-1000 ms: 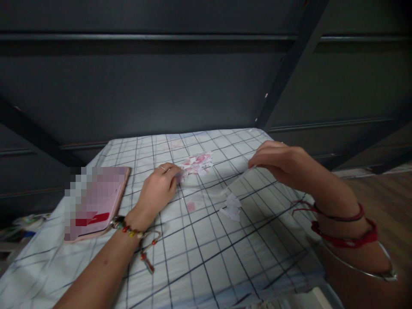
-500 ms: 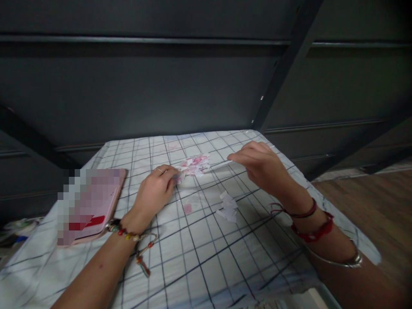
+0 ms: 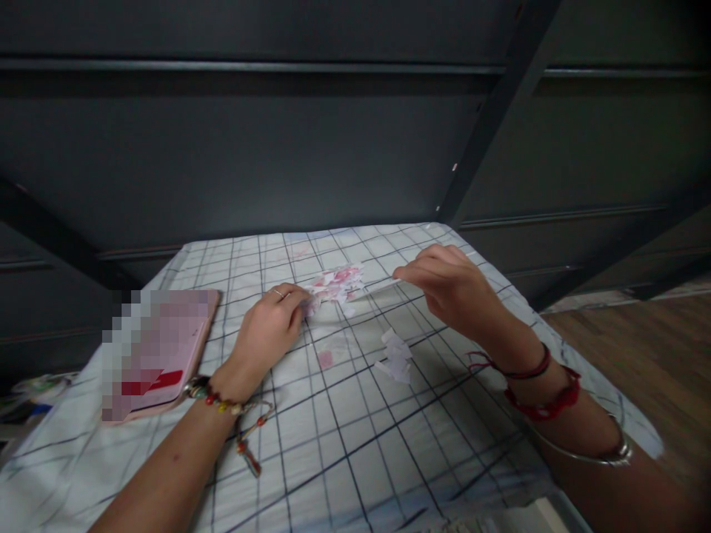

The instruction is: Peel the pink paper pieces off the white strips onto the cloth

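Note:
My left hand (image 3: 271, 320) is closed at the near left edge of a crumpled, layered white piece with pink patches (image 3: 338, 281), pinching it. Thumb and fingers of my right hand (image 3: 452, 285) are pinched around a thin pale stick-like tool (image 3: 378, 286), whose exact kind I cannot make out. Its far end reaches the right side of the pink-and-white piece. Nearer to me lie torn white scraps (image 3: 395, 357), apart from both hands. A small translucent piece with a pink spot (image 3: 325, 359) rests just below my left fingertips.
A phone in a pink case (image 3: 203, 348), partly blurred out, lies left of my left forearm. The white checked cloth (image 3: 311, 444) covers the table. Dark panels (image 3: 249, 163) rise behind it. A pale-edged container (image 3: 547, 514) shows at the bottom edge.
Both hands keep nearly the same place and grip. The whole view has shifted very slightly. The tool's far end seems a little lower and further left against the pink-and-white piece.

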`<state>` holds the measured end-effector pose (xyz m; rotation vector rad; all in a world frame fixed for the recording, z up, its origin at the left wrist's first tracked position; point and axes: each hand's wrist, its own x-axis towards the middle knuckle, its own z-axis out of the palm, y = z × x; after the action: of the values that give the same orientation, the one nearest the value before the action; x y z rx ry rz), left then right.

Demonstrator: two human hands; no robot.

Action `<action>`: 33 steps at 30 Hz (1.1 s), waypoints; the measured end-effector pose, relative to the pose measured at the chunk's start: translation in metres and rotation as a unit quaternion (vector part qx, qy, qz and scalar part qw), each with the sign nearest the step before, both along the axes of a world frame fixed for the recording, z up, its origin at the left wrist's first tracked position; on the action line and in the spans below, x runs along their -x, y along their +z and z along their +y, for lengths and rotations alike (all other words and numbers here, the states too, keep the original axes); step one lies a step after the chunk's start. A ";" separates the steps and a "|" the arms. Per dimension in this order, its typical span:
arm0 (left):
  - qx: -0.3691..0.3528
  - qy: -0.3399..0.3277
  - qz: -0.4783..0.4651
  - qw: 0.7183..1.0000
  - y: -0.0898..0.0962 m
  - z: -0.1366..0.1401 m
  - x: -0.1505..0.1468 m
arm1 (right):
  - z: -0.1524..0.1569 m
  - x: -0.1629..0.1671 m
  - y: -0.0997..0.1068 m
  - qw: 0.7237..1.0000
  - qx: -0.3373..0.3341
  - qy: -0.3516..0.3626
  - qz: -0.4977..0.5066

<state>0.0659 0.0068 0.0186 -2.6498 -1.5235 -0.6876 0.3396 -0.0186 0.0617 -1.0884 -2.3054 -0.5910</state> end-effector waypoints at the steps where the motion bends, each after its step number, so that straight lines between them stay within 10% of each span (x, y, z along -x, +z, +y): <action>1: 0.001 0.000 0.001 1.000 0.000 0.000 0.000 | 0.000 0.001 -0.001 1.000 -0.002 0.000 -0.007; 33: 0.014 -0.004 0.004 1.000 0.003 -0.001 -0.002 | 0.001 0.008 0.000 0.999 -0.015 0.021 -0.026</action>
<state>0.0677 0.0057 0.0218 -2.6757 -1.5335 -0.6616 0.3321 -0.0172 0.0620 -1.0195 -2.3494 -0.6428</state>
